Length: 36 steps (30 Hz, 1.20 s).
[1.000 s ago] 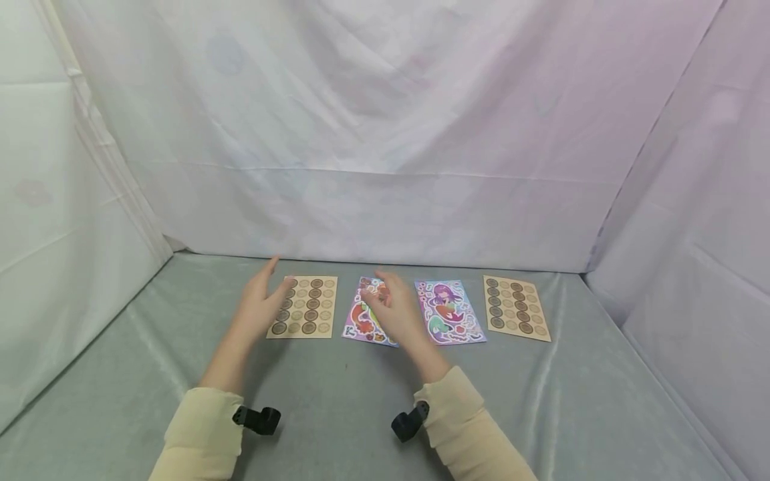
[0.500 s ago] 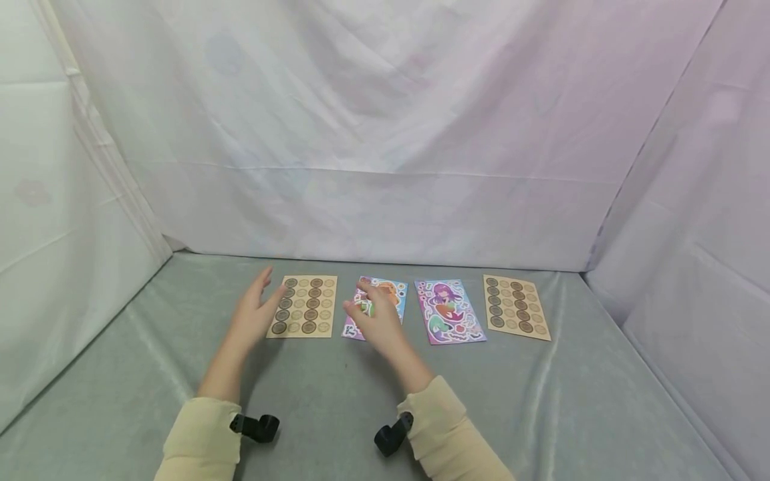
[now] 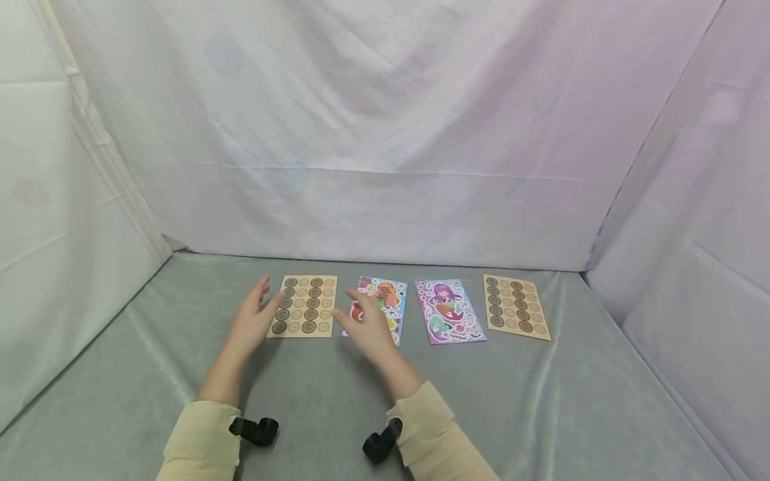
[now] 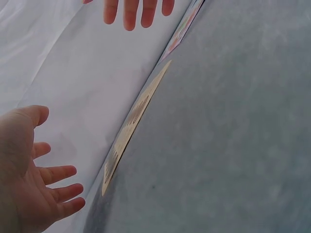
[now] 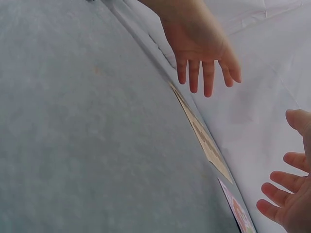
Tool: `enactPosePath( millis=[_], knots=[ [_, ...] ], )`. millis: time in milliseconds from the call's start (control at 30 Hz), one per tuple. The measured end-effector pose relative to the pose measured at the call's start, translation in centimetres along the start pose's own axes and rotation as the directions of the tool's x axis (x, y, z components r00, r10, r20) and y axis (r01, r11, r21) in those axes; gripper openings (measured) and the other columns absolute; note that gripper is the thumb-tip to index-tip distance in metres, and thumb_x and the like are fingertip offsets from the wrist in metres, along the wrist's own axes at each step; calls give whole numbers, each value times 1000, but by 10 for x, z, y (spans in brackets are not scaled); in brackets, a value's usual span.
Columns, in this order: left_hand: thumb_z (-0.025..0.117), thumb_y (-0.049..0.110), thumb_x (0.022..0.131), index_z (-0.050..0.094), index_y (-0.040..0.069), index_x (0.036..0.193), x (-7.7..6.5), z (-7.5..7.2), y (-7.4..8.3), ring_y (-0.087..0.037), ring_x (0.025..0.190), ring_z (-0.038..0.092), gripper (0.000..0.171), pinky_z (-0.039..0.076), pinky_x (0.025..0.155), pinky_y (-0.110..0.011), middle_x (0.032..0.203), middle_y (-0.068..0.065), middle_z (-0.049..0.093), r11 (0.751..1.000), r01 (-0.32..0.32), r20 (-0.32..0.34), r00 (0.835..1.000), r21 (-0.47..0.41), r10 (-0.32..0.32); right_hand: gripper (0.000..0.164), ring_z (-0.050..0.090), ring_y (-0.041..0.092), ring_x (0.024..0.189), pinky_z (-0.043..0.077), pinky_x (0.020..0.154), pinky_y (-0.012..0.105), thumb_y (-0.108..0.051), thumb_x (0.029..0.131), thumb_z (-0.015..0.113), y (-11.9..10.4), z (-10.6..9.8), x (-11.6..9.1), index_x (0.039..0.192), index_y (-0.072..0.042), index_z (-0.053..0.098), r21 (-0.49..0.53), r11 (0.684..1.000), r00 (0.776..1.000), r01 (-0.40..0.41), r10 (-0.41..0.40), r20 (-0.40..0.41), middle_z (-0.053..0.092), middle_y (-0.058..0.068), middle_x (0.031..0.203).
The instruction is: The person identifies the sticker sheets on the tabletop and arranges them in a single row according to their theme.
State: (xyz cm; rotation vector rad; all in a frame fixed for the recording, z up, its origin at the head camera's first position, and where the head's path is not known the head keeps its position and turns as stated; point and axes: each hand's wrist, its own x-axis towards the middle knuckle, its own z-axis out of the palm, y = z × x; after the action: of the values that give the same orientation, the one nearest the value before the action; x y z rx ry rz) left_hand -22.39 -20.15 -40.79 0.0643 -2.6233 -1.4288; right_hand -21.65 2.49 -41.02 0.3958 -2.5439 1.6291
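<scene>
My left hand (image 3: 249, 321) hovers at the left edge of a tan sheet of round stickers (image 3: 303, 307), fingers spread and nothing held. In the left wrist view the palm of that left hand (image 4: 34, 179) faces inward. My right hand (image 3: 369, 331) is raised over the lower left part of a mermaid sticker sheet (image 3: 390, 294), covering some of it. Its fingers are relaxed and apart, as the right wrist view shows of the right hand (image 5: 291, 189). Both hands face each other across the tan sheet, which lies flat on the grey cloth.
Right of my right hand lies a second mermaid sticker sheet (image 3: 451, 312), purple-edged. Farther right is another tan sheet of round stickers (image 3: 516, 307). The grey cloth (image 3: 313, 414) covers the table, and white curtains (image 3: 385, 133) stand behind and at both sides.
My right hand has moved left and a little nearer to me, uncovering more of the mermaid sheet's right side. My left hand has drawn slightly back. The sheets have stayed in place.
</scene>
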Motion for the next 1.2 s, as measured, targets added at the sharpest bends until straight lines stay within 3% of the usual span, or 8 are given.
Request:
enactPosePath(
  millis=[533, 900, 1200],
  knots=[
    [50, 33, 99, 16, 5, 153, 0, 6, -12, -45, 135, 28, 70, 26, 106, -60, 148, -29, 28, 992, 121, -27, 992, -16, -122, 55, 53, 33, 116, 48, 93, 41, -22, 88, 68, 6, 19, -8, 134, 1, 50, 92, 995, 999, -38, 37, 13, 54, 15, 132],
    [46, 27, 101, 23, 4, 151, 0, 3, -23, -42, 131, 35, 60, 32, 105, -54, 142, -28, 39, 989, 106, -55, 992, -98, -112, 58, 55, 30, 114, 46, 95, 38, -21, 89, 68, 9, 24, -8, 137, 3, 47, 172, 982, 996, -79, 73, 42, 52, 18, 134],
    [47, 25, 101, 26, 1, 150, 1, 7, -24, -40, 129, 39, 58, 36, 103, -52, 139, -28, 43, 991, 116, -62, 991, -73, -120, 61, 55, 30, 116, 49, 92, 37, -25, 89, 68, 11, 24, -7, 139, 1, 44, 194, 972, 989, -135, 121, 84, 53, 21, 131]
  ],
)
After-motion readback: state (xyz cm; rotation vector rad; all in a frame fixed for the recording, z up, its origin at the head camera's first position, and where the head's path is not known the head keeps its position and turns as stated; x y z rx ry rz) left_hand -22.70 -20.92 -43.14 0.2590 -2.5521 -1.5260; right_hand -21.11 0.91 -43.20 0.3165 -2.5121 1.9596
